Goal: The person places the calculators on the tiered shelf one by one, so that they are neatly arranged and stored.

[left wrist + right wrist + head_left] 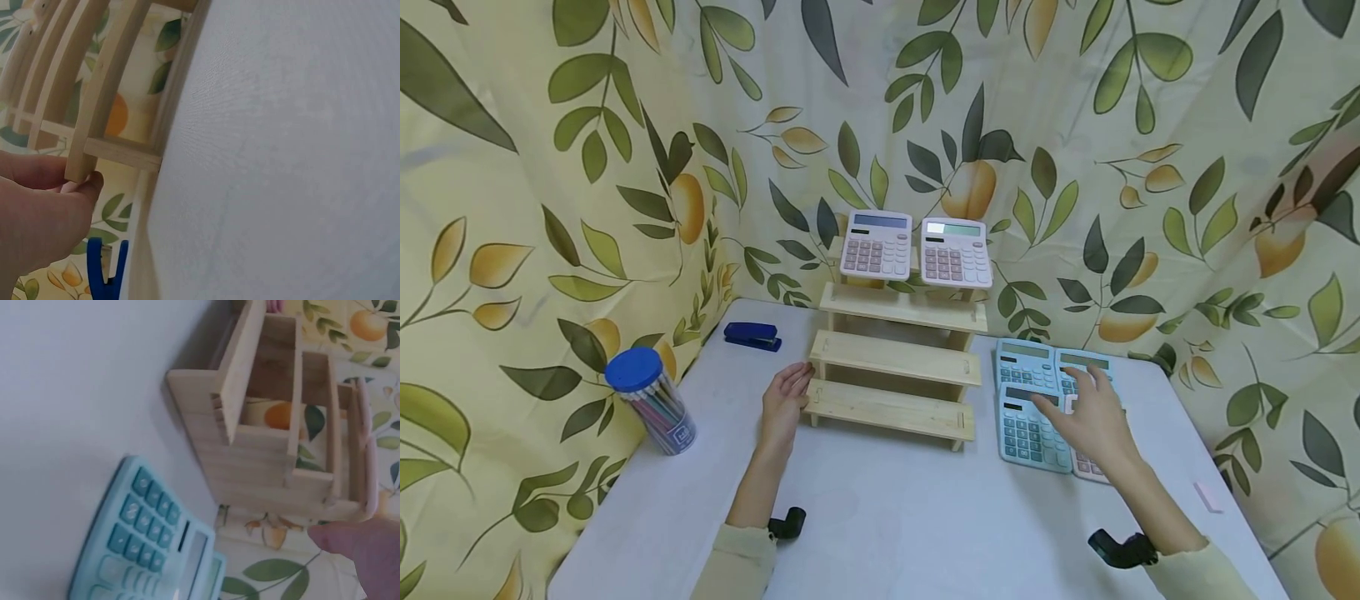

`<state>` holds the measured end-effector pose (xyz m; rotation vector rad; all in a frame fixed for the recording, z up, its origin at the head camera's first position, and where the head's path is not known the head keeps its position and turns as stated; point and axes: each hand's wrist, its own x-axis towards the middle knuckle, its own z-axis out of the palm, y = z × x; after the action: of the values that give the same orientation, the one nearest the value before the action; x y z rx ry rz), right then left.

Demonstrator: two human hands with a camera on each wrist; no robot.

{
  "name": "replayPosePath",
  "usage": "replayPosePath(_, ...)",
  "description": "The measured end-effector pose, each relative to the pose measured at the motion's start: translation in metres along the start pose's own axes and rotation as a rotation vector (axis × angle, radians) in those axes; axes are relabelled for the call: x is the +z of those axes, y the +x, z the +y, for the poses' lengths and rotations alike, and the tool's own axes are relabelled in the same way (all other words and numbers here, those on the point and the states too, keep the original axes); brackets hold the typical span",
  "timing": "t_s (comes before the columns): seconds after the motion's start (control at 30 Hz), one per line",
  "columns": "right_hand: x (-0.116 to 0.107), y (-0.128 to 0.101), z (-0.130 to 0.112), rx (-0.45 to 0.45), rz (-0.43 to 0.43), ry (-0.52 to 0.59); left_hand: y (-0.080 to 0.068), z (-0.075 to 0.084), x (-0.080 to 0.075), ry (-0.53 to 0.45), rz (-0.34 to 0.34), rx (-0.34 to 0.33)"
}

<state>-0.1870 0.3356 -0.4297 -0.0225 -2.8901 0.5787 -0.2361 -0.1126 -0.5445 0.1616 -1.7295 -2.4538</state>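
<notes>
A light wooden stepped rack (891, 358) stands mid-table. My left hand (785, 408) pinches the left end of its lowest step (84, 140), thumb and fingers on either side of the board. Two pale pink calculators (876, 244) lean side by side on the top step. Over a group of calculators right of the rack hovers my right hand (1093, 421), fingers spread and holding nothing. Blue calculators (1033, 437) make up most of that group; a pink calculator (1088, 468) is partly hidden beneath the hand. In the right wrist view, only the thumb (340, 537) shows clearly.
A dark blue stapler (752, 335) lies left of the rack. Nearer the left edge stands a clear jar of pens (662, 417) with a blue lid. A small pink slip (1208, 497) lies at the right edge. Leaf-patterned curtains (865, 108) enclose the white table.
</notes>
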Motion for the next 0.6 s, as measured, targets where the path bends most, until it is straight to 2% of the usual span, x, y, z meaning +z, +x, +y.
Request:
replayPosePath(0.37,0.017,-0.013,0.036,0.056,-0.037,-0.034,-0.001,0.000,-0.001,0.002,0.004,-0.002)
replayPosePath(0.6,0.027,-0.022,0.053,0.126,-0.079,-0.054,0.001,-0.001,0.000,-0.006,0.008,-0.002)
